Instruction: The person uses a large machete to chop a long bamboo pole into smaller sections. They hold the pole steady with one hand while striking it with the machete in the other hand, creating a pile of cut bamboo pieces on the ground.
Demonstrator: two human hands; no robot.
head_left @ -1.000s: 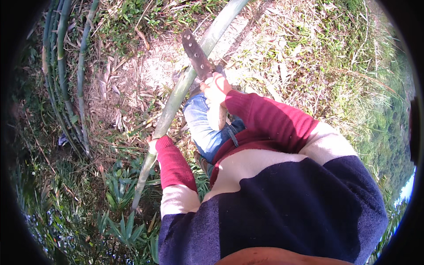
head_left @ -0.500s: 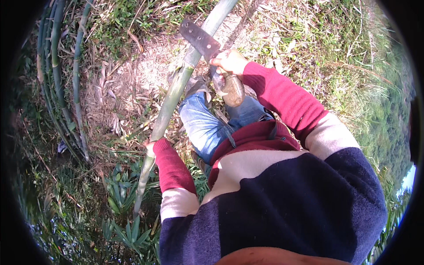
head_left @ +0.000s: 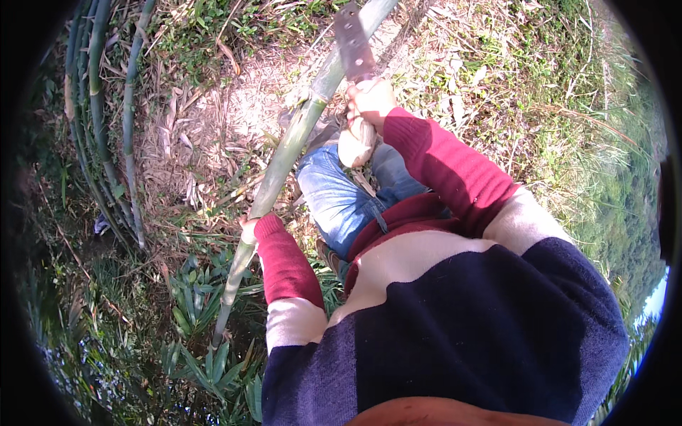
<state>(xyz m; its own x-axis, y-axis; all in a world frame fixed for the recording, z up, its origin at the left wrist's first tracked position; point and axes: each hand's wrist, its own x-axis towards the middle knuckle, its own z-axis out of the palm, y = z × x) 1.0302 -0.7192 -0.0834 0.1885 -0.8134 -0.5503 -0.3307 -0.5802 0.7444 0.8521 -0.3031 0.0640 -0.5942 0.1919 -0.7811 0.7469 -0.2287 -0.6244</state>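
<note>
Running from the top centre of the frame down to the lower left, the green bamboo pole (head_left: pixel 284 160) crosses the person's jeans-clad knee (head_left: pixel 337 199). Left hand (head_left: pixel 249 228) grips the pole at centre left, mostly hidden by the red cuff. Right hand (head_left: pixel 369 103), upper centre, is closed around the pale handle of a machete (head_left: pixel 353 46), whose blade lies against the pole just above that grip.

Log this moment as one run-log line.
left hand: grips bamboo pole | right hand: holds cleaver against pole | ground: dry leaves
</note>
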